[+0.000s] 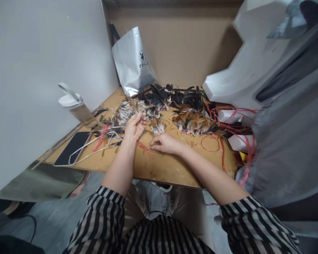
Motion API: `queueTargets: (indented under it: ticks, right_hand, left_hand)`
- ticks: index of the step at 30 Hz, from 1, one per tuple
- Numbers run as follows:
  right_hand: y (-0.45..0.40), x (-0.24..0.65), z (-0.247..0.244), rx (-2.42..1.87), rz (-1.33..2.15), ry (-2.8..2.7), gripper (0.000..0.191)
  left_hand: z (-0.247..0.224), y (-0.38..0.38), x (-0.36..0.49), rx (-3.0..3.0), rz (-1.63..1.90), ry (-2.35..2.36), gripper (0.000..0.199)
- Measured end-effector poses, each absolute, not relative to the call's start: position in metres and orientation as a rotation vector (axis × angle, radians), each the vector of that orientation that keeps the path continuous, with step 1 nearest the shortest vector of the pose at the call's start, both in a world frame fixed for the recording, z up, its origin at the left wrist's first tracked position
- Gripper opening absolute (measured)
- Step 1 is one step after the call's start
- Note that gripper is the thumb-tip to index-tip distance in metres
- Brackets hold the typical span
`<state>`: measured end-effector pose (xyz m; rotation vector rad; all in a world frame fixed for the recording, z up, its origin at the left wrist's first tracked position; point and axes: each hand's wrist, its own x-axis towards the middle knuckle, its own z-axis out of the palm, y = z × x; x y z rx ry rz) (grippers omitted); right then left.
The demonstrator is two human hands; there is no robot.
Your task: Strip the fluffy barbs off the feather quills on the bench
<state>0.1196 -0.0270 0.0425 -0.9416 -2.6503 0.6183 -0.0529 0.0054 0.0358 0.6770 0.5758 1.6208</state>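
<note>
My left hand (136, 126) is raised over the table beside a pile of brown and white feathers (125, 112), its fingers curled together. Whatever it may pinch is too small to make out. Lower and to the right, my right hand (163, 143) hovers near the wooden tabletop (172, 165) with thumb and fingers pressed together; its contents, if any, do not show. Between the hands lies a strip of red plastic string (143, 146). A small feather bunch (158, 126) sits just beyond my right hand.
Black feathers (159, 95) and brown feathers (194, 121) line the back of the table. A silver bag (134, 63) stands behind them. At left are a phone (72, 149) and a lidded cup (76, 106); at right, red strings (238, 130) hang over white boxes (241, 143).
</note>
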Motion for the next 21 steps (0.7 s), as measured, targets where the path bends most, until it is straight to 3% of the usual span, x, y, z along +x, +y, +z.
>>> queueTargets:
  ticks: [4,14,21]
  right_hand:
    - [-0.008,0.121,0.047,-1.214,0.497,-2.505,0.018]
    - [0.002,0.065,0.042,-1.301,0.085,-2.657,0.031]
    - [0.010,0.061,0.041,-1.374,0.010,-2.722,0.032]
  left_hand:
    - [0.033,0.008,-0.053,0.630,1.637,0.589,0.006]
    - [0.026,0.014,-0.061,0.620,1.708,0.514,0.004]
    - [0.026,0.014,-0.067,0.556,1.740,0.548,0.005]
